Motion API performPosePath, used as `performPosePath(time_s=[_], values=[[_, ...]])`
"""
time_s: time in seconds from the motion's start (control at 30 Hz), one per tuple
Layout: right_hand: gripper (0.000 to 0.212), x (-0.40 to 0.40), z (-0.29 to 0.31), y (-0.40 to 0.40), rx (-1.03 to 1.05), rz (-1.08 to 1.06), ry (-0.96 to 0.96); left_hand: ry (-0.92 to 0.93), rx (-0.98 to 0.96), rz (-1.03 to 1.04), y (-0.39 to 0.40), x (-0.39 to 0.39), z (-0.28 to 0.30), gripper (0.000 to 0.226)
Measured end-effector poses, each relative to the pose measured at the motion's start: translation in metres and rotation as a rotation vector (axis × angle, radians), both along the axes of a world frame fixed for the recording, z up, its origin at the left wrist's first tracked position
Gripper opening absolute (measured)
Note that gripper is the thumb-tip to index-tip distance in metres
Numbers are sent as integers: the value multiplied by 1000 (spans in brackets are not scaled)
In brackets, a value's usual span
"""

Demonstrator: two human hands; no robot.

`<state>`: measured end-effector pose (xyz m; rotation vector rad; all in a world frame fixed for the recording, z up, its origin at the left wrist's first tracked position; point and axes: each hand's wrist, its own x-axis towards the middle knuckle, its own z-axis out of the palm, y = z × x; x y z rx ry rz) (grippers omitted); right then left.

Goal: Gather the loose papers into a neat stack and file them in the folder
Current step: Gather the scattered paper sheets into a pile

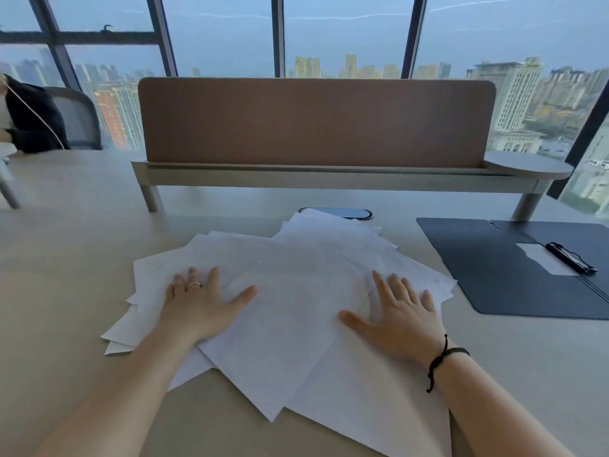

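Note:
Several loose white papers (290, 298) lie fanned out and overlapping in the middle of the beige desk. My left hand (201, 301) rests flat on the left part of the spread, fingers apart, a ring on one finger. My right hand (398, 311) lies flat on the right part, fingers apart, a black cord around the wrist. Neither hand grips a sheet. A dark folder (487, 258) lies open on the desk to the right, with a white label (540, 258) and a black clip (570, 257) inside it.
A brown divider panel (316, 120) on a raised shelf (329, 179) crosses the back of the desk, with a round shelf end (527, 164) at the right. A dark cable port (346, 213) lies behind the papers. A seated person (29, 117) is at far left.

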<state>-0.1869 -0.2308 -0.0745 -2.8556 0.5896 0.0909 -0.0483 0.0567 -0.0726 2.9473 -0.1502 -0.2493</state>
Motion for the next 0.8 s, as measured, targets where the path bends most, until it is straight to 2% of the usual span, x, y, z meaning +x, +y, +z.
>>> performPosePath(time_s=[0.1,0.2,0.27,0.33,0.4,0.5,0.6,0.67,0.73,0.8], values=[[119,3,-2,0,-2,1,8,-71,60,-29,-11,-9,5,113],[118,4,-3,0,9,-1,1,-266,138,-107,-26,-30,18,99],[119,4,-2,0,5,-8,-1,-394,42,-98,-29,-34,27,86],[122,2,0,2,-26,-15,-10,-421,-29,-88,-22,-25,29,80],[126,0,3,3,-67,-17,-22,-340,35,-108,-3,-7,19,85],[126,0,5,4,-76,-4,-61,-91,8,25,25,15,2,96],[116,0,4,6,-31,184,-101,-26,-11,47,29,20,-7,95],[111,-2,4,10,-4,296,-39,-80,-134,-22,23,15,-4,87],[107,-4,6,16,-16,300,-7,-136,-427,-61,19,9,3,75],[103,-4,7,24,-88,264,-60,-191,-681,-50,21,3,8,63]])
